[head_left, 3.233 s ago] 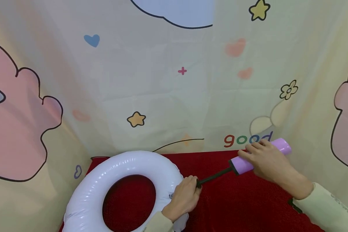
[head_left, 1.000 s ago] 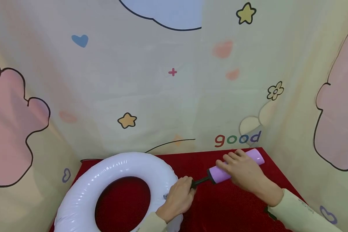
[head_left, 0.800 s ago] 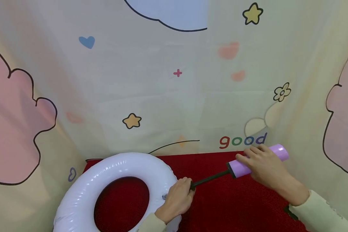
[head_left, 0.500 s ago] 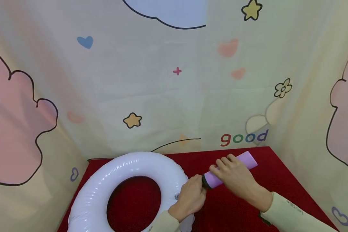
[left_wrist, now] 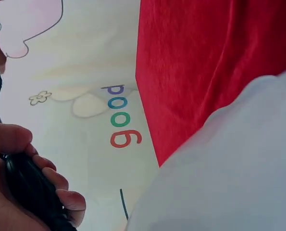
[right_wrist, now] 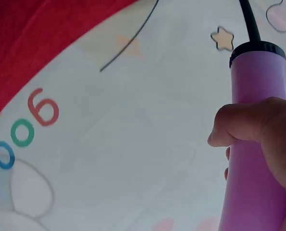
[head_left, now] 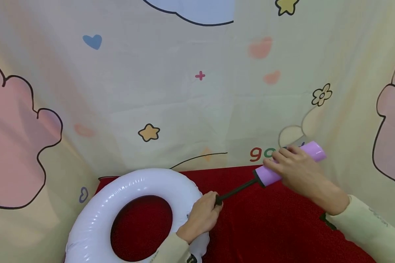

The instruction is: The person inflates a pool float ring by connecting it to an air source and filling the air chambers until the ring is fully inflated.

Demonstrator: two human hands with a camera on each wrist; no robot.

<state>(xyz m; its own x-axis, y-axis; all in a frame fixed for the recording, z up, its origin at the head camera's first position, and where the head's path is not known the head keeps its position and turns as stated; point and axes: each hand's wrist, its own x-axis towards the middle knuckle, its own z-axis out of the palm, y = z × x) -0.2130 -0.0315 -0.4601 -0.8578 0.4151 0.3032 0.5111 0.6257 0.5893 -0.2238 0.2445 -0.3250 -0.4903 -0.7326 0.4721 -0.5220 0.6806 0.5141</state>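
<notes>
My right hand (head_left: 299, 171) grips the purple barrel (right_wrist: 258, 187) of a hand pump, fingers and thumb wrapped round it. A thin black rod (head_left: 238, 189) sticks out of the barrel's black collar and slants down to my left hand (head_left: 200, 215). In the left wrist view, my left fingers curl round the pump's black handle (left_wrist: 30, 187). This hand is over the right side of a glossy white swim ring (head_left: 92, 212), which looks puffed up. A small clear valve (head_left: 188, 216) shows beside the left hand, partly hidden. Whether the handle connects to the ring cannot be seen.
Red cloth (head_left: 266, 226) covers the surface under the ring. A pale curtain (head_left: 171, 91) with printed stars, hearts and letters rises behind it, with further curtain sides at left and right.
Half a second ago the barrel lay against my left hand with the rod hidden. My right hand has since drawn it up and right, baring the rod. Earlier frames show similar back-and-forth strokes.
</notes>
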